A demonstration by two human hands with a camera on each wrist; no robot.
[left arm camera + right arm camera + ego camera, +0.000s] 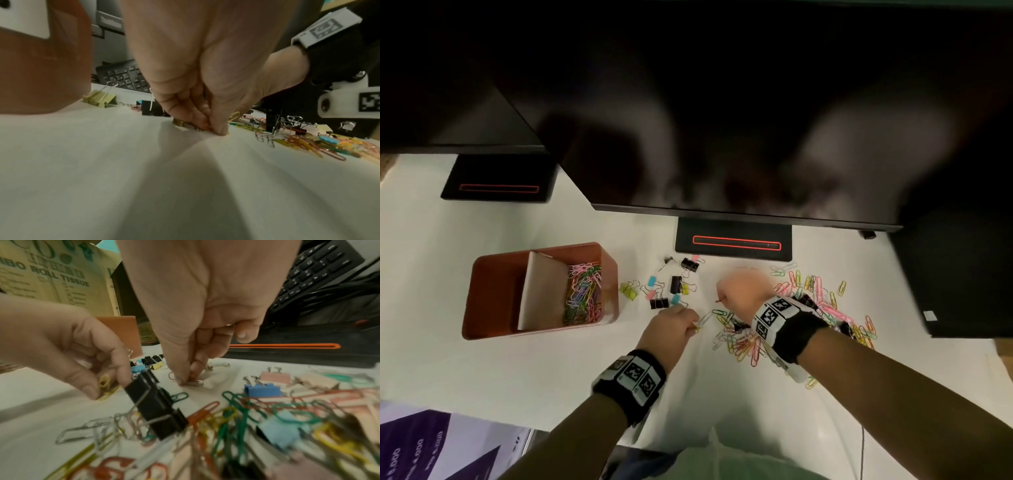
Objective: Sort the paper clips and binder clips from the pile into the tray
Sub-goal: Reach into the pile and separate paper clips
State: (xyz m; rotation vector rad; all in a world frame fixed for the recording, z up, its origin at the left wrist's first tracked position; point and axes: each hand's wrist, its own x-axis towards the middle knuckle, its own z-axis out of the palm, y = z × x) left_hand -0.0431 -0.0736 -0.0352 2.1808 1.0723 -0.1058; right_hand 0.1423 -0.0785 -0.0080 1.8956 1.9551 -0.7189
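**Both hands pinching clips at the pile's edge**

Readable writing: in my right wrist view a tan carton (55, 277) at 10 o'clock carries "ROLL TISSUE" in green; the smaller print blurs. A purple sheet (414, 445) at 7 o'clock of the head view shows figures I cannot make out. Square black-and-white markers sit on both wristbands.

Left hand (671, 329): thumb and fingers (220, 129) closed in a pinch on a yellow paper clip (104, 386), tips pressed to the white worktop (482, 383). In the head view a pale clip runs from that pinch towards 1 o'clock, its long axis diagonal.

Right hand (744, 291): its fingers (183, 376) are drawn together, tips down on the worktop, pinching a small metal-ended item (197, 383); a red end (718, 300) pokes out at 9 o'clock of the hand. What kind of clip it is I cannot tell.

The pile (808, 308) of coloured paper clips spreads under and at 3 o'clock of the right wrist, long axes in every direction. A black binder clip (156, 405) lies in it, tilted, handles towards 7 o'clock. Separated binder clips (671, 284) lie between the pile and the orange tray (493, 274) at 9 o'clock. A white divider (541, 291) splits the tray; paper clips (583, 294) fill the 3 o'clock compartment.
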